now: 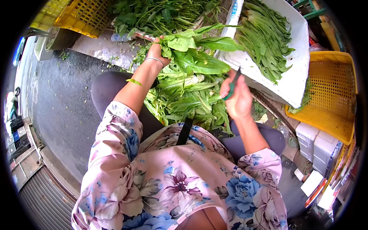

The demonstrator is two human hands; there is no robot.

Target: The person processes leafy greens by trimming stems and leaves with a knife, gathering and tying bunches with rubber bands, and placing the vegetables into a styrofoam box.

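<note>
My left hand (156, 55) is closed around the stem end of a bunch of leafy lettuce (203, 61), whose long green leaves fan out to the right. In my right hand (239, 97) are green-handled scissors (230, 89), blades pointing up, close to the leaf tips; whether they touch a leaf I cannot tell. Below both hands, a heap of loose lettuce leaves (188, 96) lies between my knees. A shred of leaf (134, 81) clings to my left forearm.
A white foam box (301, 42) at the upper right holds lettuce bundles (264, 42). Beside it stands a yellow crate (326, 92), with white foam boxes (324, 151) below. Darker greens (161, 17) lie at the top, near a yellow basket (84, 17). Wet pavement (63, 99) stretches left.
</note>
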